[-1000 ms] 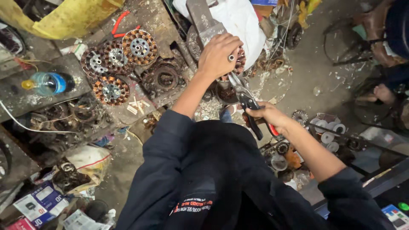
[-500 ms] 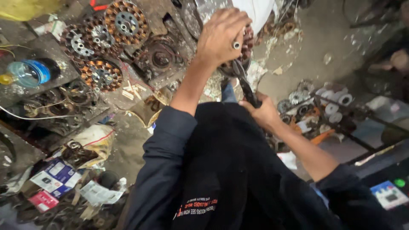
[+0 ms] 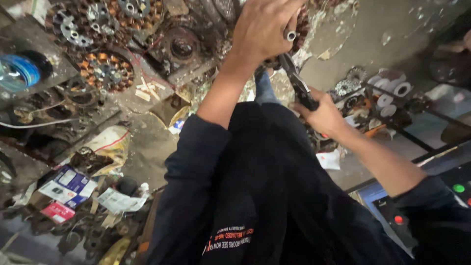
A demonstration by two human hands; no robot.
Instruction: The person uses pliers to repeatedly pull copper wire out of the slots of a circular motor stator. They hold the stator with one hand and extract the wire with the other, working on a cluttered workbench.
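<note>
My left hand (image 3: 262,32) is stretched forward at the top of the view and grips a round copper-wound motor part (image 3: 300,29), which it mostly hides; a small metal tube end pokes out between the fingers. My right hand (image 3: 325,118) sits closer to my body and is closed around the dark handles of a pair of pliers (image 3: 297,83). The pliers' jaws reach up to the underside of the round part. Both arms wear dark sleeves.
Several round wound stators (image 3: 105,71) and a rusty rotor housing (image 3: 181,48) lie at the upper left. A blue-labelled bottle (image 3: 19,73), paper boxes (image 3: 68,184) and scrap metal litter the left. Ring-shaped parts (image 3: 392,95) and a panel with coloured buttons (image 3: 458,189) are on the right.
The view has closed in and tilted down, so the hands sit higher in frame. My left hand stays on the round part and my right hand still holds the pliers at it.
</note>
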